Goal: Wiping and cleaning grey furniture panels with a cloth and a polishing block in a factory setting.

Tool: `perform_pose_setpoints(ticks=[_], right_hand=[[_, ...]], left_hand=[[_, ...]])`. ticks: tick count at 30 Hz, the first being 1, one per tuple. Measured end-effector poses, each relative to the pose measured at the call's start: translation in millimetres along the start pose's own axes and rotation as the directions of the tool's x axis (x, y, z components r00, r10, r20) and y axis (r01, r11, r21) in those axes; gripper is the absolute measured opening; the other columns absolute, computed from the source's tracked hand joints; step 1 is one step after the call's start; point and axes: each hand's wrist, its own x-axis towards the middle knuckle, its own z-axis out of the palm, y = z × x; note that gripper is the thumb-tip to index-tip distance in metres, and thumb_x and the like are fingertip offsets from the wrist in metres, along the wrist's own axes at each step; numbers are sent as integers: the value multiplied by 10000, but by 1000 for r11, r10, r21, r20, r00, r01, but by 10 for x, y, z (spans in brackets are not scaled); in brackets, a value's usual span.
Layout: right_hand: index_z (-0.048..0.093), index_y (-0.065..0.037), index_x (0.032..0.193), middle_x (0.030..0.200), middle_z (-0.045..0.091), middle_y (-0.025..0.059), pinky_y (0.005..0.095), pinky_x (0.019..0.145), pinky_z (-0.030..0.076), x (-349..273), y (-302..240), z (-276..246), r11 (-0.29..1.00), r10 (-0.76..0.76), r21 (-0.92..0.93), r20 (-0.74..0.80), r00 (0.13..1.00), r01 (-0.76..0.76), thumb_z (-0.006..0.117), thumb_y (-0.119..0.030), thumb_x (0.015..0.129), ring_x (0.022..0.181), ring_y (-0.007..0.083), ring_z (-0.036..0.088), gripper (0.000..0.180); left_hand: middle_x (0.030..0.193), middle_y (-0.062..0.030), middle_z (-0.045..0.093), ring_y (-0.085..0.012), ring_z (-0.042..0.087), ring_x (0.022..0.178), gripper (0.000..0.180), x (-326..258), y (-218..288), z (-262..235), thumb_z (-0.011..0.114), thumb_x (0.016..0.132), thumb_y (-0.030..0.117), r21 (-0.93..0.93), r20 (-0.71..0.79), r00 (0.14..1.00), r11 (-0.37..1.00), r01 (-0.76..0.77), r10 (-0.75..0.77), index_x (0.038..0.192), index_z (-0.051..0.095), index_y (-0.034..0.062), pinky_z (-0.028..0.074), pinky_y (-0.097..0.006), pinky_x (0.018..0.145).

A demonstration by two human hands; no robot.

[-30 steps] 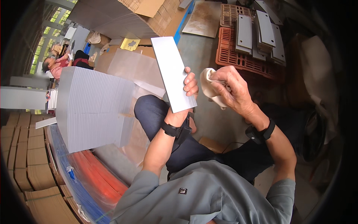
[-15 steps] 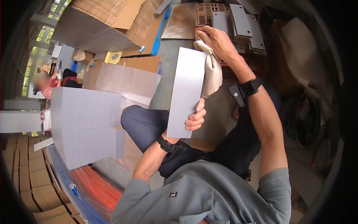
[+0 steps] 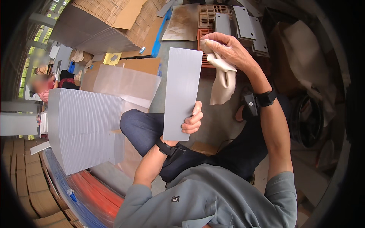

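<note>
My left hand (image 3: 193,118) is closed on a long, flat, silver-grey rectangular panel (image 3: 183,87), its fingers curling over the right edge near the lower end. The panel's broad face is turned up toward me, above my lap. In my right hand (image 3: 226,49) a cream-coloured cloth (image 3: 224,81) is pinched between thumb and fingers. Its loose end hangs down, apart from the panel's upper right edge. Behind the panel, my left thumb and palm are hidden.
Left of my knee stands a tall stack of similar grey panels (image 3: 83,129). Several grey plates with holes (image 3: 245,24) lie by plastic crates (image 3: 213,13) at the far right. Stacked cardboard (image 3: 125,19) rises at the far left; a person (image 3: 43,85) works beyond the panels.
The cloth and my right hand have moved right, away from the panel's edge, and the cloth now hangs free. The panel has shifted slightly left and stands more upright in view.
</note>
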Motion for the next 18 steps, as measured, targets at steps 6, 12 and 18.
perform_pose_setpoints(ticks=[6, 12, 18], right_hand=[[690, -58, 1143, 911, 684, 13, 261, 796, 533, -86, 108, 319, 991, 95, 73, 179, 979, -109, 830, -425, 849, 866, 103, 648, 491], [685, -35, 1146, 950, 713, 64, 267, 739, 584, -49, 84, 381, 982, 130, 132, 72, 989, -139, 804, -373, 886, 813, 117, 686, 443], [694, -12, 1150, 930, 718, 82, 273, 745, 581, -8, 194, 392, 978, 186, 81, 54, 981, -190, 814, -456, 854, 828, 124, 691, 547]], left_hand=[[640, -1, 375, -81, 362, 448, 341, 37, 9, 36, 499, 1037, 347, -5, -30, 999, 999, -38, 38, 958, 484, 17, 315, -223, 366], [934, -139, 581, -209, 601, 745, 597, 10, 32, 73, 388, 1070, 447, 224, -275, 917, 946, -232, 290, 1418, 456, -33, 544, -331, 615], [1423, -337, 491, -421, 639, 1165, 908, -73, 217, 237, 309, 1006, 701, 386, -305, 856, 876, -289, 417, 1539, 320, -34, 579, -522, 926]])
